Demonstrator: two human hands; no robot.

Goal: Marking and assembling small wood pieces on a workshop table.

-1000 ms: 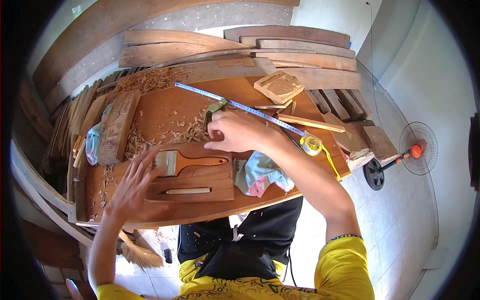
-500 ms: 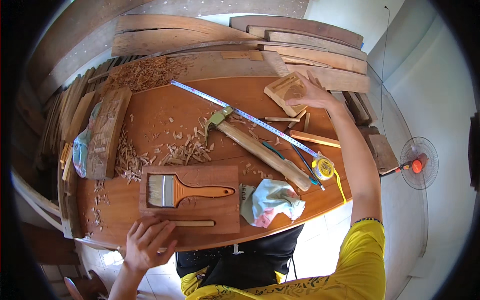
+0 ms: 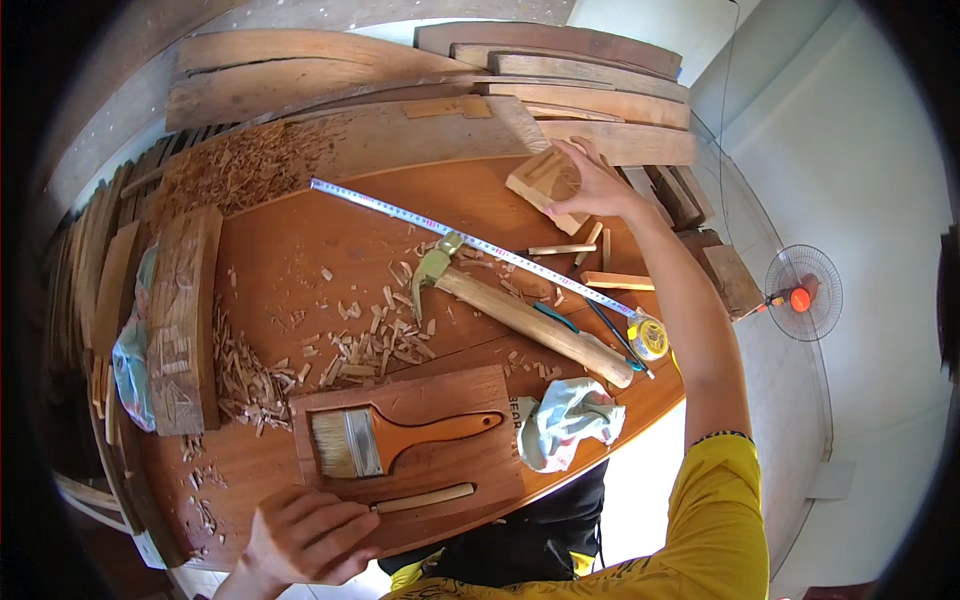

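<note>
A carved wooden block [image 3: 537, 186] is gripped between thumb and fingers of the right hand [image 3: 603, 190] at the table's [image 3: 285, 235] far right.
By the loosely curled left hand [image 3: 308, 535], the near left corner of a recessed board [image 3: 480, 464] is covered; whether anything is grasped there cannot be told. In the board, a paintbrush [image 3: 392, 445] and a wooden rod [image 3: 425, 498] are seated. Just beside it a crumpled cloth [image 3: 570, 425] is placed; beyond, a hammer [image 3: 520, 318] is laid near an extended tape measure [image 3: 648, 338].
</note>
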